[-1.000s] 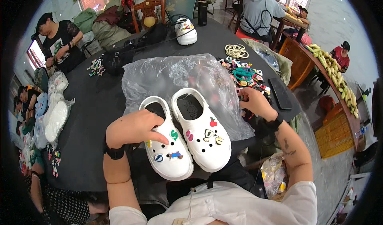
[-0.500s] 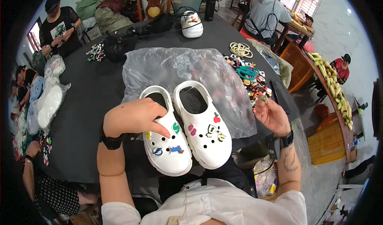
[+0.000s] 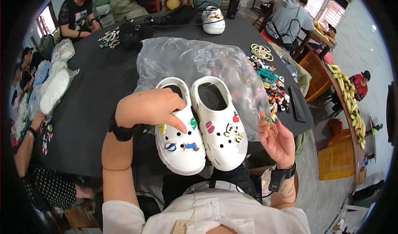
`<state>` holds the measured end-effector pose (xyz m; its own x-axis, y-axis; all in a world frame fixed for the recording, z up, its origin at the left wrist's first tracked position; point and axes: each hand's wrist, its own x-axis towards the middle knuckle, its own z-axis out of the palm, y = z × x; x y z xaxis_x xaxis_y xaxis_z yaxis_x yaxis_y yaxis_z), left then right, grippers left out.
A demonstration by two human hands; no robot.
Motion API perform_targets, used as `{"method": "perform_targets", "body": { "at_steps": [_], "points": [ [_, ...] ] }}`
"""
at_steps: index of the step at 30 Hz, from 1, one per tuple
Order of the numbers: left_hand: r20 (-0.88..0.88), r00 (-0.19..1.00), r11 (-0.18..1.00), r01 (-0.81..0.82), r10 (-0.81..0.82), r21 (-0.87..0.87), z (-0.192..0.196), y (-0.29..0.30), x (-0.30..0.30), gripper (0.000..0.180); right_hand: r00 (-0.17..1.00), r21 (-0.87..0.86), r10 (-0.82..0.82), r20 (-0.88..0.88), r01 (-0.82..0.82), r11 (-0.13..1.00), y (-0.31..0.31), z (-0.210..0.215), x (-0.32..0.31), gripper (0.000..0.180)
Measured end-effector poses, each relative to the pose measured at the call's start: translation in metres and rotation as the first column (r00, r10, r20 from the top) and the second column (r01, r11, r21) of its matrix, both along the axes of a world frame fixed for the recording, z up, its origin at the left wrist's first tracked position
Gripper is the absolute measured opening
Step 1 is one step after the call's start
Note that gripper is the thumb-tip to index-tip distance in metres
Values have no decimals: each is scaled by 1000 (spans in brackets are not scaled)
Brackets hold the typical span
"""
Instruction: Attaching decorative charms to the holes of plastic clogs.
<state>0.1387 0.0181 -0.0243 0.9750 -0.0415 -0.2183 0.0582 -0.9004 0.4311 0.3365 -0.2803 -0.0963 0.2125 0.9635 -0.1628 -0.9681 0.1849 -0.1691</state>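
Two white clogs lie side by side before me, toes toward me: a left clog (image 3: 180,161) and a right clog (image 3: 226,153). My left hand (image 3: 151,109) is closed on the left clog, fingers in its opening and thumb on the upper. Colourful charms sit in both uppers, among them a green charm (image 3: 193,123) by my thumb and a red fruit-shaped charm (image 3: 236,117) on the right clog. Several holes are bare. Off to the right, my right hand (image 3: 280,143) pinches a small green shoe charm (image 3: 267,120) between thumb and fingertips.
A clear plastic bag (image 3: 186,53) spreads behind the clogs. To its right are a charm pile (image 3: 280,99), teal loops (image 3: 267,75), cream rings (image 3: 262,52) and a dark flat object (image 3: 297,104). Another white clog (image 3: 214,20) stands farther back. A co-worker's hand (image 3: 37,121) rests at the left.
My right hand has tilted more upright, still pinching the green charm. My left hand keeps its hold on the clog. The whole view has shifted; the person at far left has lowered their hands.
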Motion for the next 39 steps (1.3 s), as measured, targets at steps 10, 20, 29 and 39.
{"method": "perform_targets", "body": {
  "at_steps": [10, 20, 29, 39],
  "points": [
    [-263, 959, 986, 65, -104, -152, -4, 17, 18, 45, 754, -13, -43, 656, 69, 998, -13, -15, -40, 25],
    [-179, 984, 890, -83, 2, -449, -9, 33, 13, 45, 879, -119, -91, 467, 165, 979, -14, -7, -48, 31],
    [-182, 982, 882, -44, -47, -469, -20, 22, -5, 38, 748, -156, -58, 661, 213, 965, -40, -4, -51, 24],
    [-270, 960, 789, -111, -72, -604, -37, 15, 0, 38, 250, -191, 146, 957, 170, 967, 11, 32, -66, 18]
  ]
}}
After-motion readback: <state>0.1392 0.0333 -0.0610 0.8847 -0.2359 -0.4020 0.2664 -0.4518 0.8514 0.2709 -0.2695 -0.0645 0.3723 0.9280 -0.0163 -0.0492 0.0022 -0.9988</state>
